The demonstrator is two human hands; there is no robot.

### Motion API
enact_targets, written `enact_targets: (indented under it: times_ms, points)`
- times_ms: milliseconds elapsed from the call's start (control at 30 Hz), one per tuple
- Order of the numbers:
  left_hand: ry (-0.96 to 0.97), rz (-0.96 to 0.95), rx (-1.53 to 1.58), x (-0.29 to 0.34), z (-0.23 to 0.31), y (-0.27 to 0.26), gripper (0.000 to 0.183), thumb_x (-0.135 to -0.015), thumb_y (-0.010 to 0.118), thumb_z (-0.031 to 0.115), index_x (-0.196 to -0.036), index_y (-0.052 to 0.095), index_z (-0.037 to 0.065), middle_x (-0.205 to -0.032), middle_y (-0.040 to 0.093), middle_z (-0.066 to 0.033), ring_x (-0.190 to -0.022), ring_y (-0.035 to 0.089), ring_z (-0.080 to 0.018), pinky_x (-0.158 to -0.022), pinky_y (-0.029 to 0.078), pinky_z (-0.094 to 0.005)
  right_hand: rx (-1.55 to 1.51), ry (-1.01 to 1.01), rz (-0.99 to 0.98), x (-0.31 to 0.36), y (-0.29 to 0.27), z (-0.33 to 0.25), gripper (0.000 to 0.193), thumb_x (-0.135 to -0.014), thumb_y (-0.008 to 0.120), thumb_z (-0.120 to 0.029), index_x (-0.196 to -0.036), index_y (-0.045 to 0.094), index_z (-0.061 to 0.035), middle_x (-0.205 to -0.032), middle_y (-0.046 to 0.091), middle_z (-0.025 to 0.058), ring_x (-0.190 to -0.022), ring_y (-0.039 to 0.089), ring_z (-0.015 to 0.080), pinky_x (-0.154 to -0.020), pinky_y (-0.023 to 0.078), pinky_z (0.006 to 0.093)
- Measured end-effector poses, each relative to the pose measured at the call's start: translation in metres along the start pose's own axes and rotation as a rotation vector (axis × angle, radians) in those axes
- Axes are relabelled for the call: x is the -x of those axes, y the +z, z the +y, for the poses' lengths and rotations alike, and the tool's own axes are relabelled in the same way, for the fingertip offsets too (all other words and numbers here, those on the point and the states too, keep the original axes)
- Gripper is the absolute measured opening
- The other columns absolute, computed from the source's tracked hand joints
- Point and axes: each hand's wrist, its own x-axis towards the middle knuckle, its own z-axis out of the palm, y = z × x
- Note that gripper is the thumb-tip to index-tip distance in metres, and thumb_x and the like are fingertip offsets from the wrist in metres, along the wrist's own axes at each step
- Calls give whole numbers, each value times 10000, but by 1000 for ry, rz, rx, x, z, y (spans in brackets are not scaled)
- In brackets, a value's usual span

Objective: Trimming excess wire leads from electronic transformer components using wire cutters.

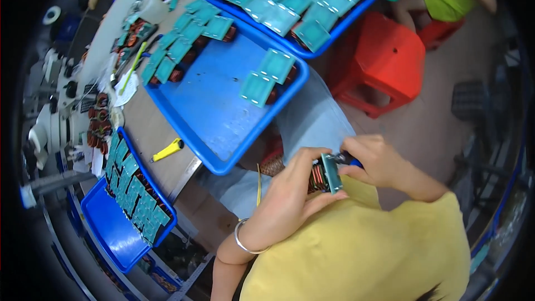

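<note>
From my remote seat, I have the left hand [290, 181] clamped, fingers above and thumb below, on a teal rectangular circuit board [332, 174] with a copper-wound coil [317, 177], near the yellow shirt [356, 245], seemingly to steady it on edge. The right hand's [374, 157] fingers grip a small dark-blue-handled metal tool [355, 162] at its face; contact I can't tell. The shallow blue plastic tray [214, 95] probably sits near for easy reach.

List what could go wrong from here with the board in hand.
The green board is held off the table, so it could drop if the left grip slips. The blue-handled tool in the right grip sits close to the left fingers and might nip them.
</note>
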Motion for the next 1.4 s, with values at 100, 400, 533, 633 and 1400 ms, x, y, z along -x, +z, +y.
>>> enact_targets:
  times_ms: [100,400,533,633,1400]
  points:
    - [132,194,-12,0,-22,-9,579,-644,771,75,-1126,457,4,-990,488,-59,-843,501,-118,-748,434,-242,-297,173,91,11,2,8,362,-827,575,-364,-806,468,-19,-659,469,100,-563,499,243,-517,398,323]
    - [-104,769,295,-10,-86,-45,523,-701,702,-6,-1151,437,7,-1047,524,-97,-961,541,-159,-833,446,-284,-200,76,89,-56,12,-9,231,-725,672,-93,-825,481,-11,-713,488,102,-621,502,216,-576,420,296]
    - [-110,629,195,-4,-109,-44,579,-709,711,38,-1191,392,4,-1131,489,-146,-1048,521,-225,-894,413,-315,-60,-96,208,-128,-9,-12,227,-717,655,-52,-876,501,-1,-794,522,128,-684,542,262,-616,436,309]
    - [-30,622,-77,-5,-93,-43,685,-674,738,63,-1245,364,15,-1169,449,-185,-1094,478,-295,-929,383,-363,285,-215,288,-195,-5,-11,335,-691,695,-132,-912,485,7,-868,541,165,-823,552,324,-674,453,379]
    - [-2,808,-602,-15,-103,-50,770,-548,733,12,-1248,425,99,-1095,456,-134,-1063,447,-315,-998,308,-461,282,-43,143,-270,13,-6,480,-592,713,-208,-915,483,63,-903,526,210,-894,518,345,-762,436,390]
